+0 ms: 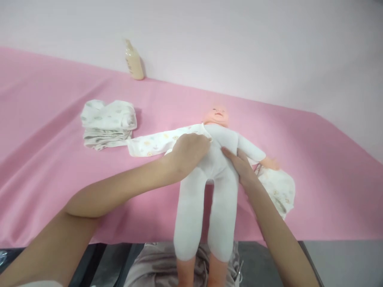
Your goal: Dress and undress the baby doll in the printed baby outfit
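A baby doll with a white cloth body lies face up on the pink cloth, its legs hanging over the near edge. A patterned white baby garment lies under it, one sleeve spread out to the left. My left hand rests on the doll's left side, fingers curled over the garment's edge at the chest. My right hand lies flat against the doll's right side at the waist, fingers stretched out. More of the garment bunches to the right of that hand.
A folded stack of patterned baby clothes sits to the left of the doll. A cream-coloured baby bottle stands at the back against the pale wall. Below the near edge is grey fabric.
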The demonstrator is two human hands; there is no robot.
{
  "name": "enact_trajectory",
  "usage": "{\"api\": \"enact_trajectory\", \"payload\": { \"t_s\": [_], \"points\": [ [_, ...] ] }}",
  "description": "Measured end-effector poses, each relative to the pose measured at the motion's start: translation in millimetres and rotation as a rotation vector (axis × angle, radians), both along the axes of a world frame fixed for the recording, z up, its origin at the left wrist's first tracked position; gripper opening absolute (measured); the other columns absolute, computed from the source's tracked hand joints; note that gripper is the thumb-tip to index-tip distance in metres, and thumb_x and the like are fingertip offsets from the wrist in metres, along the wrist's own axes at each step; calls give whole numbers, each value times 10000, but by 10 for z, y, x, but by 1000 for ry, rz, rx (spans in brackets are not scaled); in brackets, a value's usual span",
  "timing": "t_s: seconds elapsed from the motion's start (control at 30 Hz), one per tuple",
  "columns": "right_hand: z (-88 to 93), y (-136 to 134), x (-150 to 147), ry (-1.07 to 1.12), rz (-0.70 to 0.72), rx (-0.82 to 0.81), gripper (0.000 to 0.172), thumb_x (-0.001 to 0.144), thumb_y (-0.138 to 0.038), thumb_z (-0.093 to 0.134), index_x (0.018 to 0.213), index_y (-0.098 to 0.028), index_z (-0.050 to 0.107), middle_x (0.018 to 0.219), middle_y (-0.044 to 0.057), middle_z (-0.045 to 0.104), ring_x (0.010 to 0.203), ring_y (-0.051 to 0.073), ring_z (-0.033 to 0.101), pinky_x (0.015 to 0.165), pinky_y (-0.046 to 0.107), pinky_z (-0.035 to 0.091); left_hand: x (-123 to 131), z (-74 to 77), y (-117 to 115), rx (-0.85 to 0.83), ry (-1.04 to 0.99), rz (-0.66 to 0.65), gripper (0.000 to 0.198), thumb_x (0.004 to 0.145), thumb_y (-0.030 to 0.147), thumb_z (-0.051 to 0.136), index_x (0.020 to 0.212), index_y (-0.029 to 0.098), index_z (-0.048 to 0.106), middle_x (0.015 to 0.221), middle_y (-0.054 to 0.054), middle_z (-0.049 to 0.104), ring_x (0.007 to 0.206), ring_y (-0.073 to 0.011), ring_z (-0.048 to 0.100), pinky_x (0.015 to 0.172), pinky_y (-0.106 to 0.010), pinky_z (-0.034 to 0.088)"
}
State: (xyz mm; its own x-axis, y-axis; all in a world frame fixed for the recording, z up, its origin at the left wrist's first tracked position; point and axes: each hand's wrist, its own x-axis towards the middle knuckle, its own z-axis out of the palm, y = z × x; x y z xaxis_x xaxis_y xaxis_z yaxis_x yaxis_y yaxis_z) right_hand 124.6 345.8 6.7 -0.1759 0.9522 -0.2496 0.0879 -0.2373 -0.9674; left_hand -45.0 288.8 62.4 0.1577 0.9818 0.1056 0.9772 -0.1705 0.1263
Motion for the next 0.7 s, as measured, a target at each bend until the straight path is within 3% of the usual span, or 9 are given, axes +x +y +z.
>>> {"api": "enact_trajectory", "payload": {
  "t_s": [0.07,0.13,0.23,0.3,0.4,0.53,0.63,0.7],
  "points": [
    [-32,10,17,7,31,-7,455,722,-451,714,1071,-183,594,1133,82,669,968,230,660,782,330,578,-5,106,-96,-45,-13,-173,251,874,123,443,1065,106,606,641,-60,584,585,-206,583,514,-286,330],
    [-91,46,52,-14,28,35,418,767,-494,636,1045,-184,599,1115,75,667,976,225,645,793,329,559,8,192,-131,-114,-190,-379,349,921,225,424,1256,157,496,744,-33,628,577,-162,571,524,-268,360],
    [-208,161,148,-144,-28,226,348,837,-478,469,948,-185,618,1033,54,672,954,209,613,795,316,516,68,127,-18,-126,-400,-574,427,946,267,418,1371,236,389,1056,-46,653,831,-146,631,714,-259,462],
    [-275,259,227,-299,-9,355,324,839,-408,400,839,-169,619,901,48,676,850,202,594,741,307,479,101,-55,142,16,-357,-603,396,947,261,426,1341,224,446,1273,-89,574,1144,-201,556,940,-333,429],
    [-320,369,314,-633,111,514,299,820,-284,356,727,-150,607,775,57,670,716,186,558,669,294,409,100,-358,367,136,-212,-618,364,958,363,419,1276,227,532,1446,-88,447,1393,-269,319,1136,-479,203],
    [-280,390,303,-1138,297,698,283,846,-223,391,851,-114,652,896,136,691,788,231,593,772,337,410,64,-507,449,179,-183,-614,369,957,445,391,1213,254,576,1380,-47,530,1343,-239,397,1129,-462,177],
    [-215,409,234,-1408,417,630,281,866,-213,431,987,-99,658,1052,173,675,1009,298,600,928,403,381,73,-470,423,208,-198,-609,335,938,433,434,1161,250,603,1303,-47,589,1253,-228,476,1091,-441,208],
    [-181,479,183,-1514,449,552,299,887,-222,430,1056,-122,655,1122,179,657,1089,315,581,956,438,373,84,-441,415,211,-203,-604,318,924,423,461,1136,242,613,1259,-50,614,1190,-222,510,1064,-432,225]
  ]
}}
